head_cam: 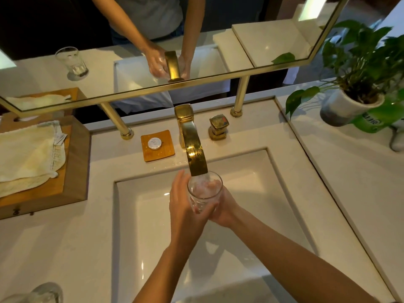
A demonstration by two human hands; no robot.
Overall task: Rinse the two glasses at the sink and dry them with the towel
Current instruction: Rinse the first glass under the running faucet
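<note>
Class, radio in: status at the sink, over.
Left hand and right hand both on glass under gold faucet. Second glass waits on counter. Towel untouched. Nothing obstructing.

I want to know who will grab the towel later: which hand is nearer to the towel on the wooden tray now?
Left. The left hand holds the glass on the towel's side; the right hand is behind the glass, farther away.

Potted plant point(358, 92), gold-framed mirror point(131, 40), round soap point(154, 143) on wooden dish point(157, 145).
</note>
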